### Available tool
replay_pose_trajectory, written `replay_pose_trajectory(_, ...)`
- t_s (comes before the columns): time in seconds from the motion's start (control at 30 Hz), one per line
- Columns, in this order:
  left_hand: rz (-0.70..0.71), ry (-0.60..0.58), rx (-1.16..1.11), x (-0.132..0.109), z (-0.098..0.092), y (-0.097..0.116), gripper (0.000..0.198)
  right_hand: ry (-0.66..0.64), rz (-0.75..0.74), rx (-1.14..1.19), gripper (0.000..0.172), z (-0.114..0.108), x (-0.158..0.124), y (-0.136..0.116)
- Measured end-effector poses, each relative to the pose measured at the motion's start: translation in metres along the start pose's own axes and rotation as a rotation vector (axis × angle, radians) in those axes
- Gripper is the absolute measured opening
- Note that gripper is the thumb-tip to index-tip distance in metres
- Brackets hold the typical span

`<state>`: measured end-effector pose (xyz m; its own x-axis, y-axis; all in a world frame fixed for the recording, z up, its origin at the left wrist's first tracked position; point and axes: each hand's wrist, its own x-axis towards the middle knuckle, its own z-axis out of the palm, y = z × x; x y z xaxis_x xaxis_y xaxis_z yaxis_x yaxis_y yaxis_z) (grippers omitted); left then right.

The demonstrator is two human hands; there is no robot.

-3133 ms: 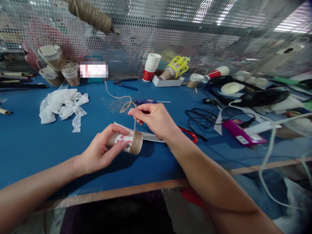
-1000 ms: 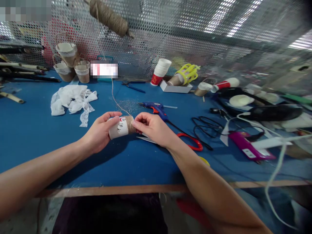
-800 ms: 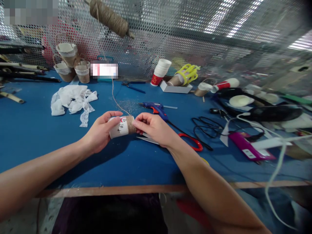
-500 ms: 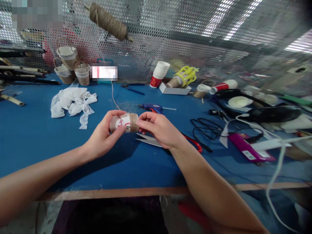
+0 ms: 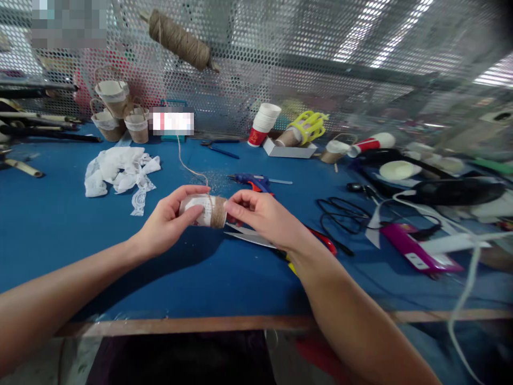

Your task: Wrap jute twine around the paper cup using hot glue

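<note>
While mesh rises behind everything, the blue table spreads before you, its near edge just below your forearms. Your scissors lie under your right wrist, blades pointing left, probably parked for easy reach. High by the mesh, the spool is mounted aslant, likely so it can pay out freely. Your left hand grasps the cup, fingers over the top and thumb on the near side, which seems to steady it and leave its other end accessible. Your right hand pinches that end; whether a finger sits inside the rim you cannot tell. Beyond, the glue gun rests, perhaps to be near without crowding you. Your cup lies sideways between both hands, just above the table. Twine bands its right end, and a curving strand runs away behind, apparently slack enough not to tug.
</note>
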<state>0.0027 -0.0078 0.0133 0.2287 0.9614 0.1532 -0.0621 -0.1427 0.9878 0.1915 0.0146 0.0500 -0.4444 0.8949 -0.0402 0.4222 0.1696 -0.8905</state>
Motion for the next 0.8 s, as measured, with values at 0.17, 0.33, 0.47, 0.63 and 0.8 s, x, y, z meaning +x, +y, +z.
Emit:
replay_pose_trajectory(0.17,-0.018,-0.016,0.15,-0.003,0.003,0.003,0.033,0.214,-0.08,-0.136,0.029,0.001,0.002,0.004)
replay_pose_trajectory(0.33,0.01,-0.086,0.245,-0.005,0.004,0.001,0.03,0.216,-0.186,-0.174,0.033,0.005,0.002,0.004)
replay_pose_trajectory(0.47,-0.005,-0.113,0.261,-0.005,0.005,-0.003,0.031,0.036,-0.207,-0.062,0.042,0.009,0.0,0.001)
replay_pose_trajectory(0.63,-0.03,-0.125,0.261,-0.005,0.006,-0.004,0.028,0.0,-0.181,-0.006,0.048,0.013,0.0,0.001)
replay_pose_trajectory(0.8,-0.083,-0.112,0.283,-0.004,0.006,-0.002,0.029,0.078,-0.109,0.042,0.049,0.013,0.004,0.006)
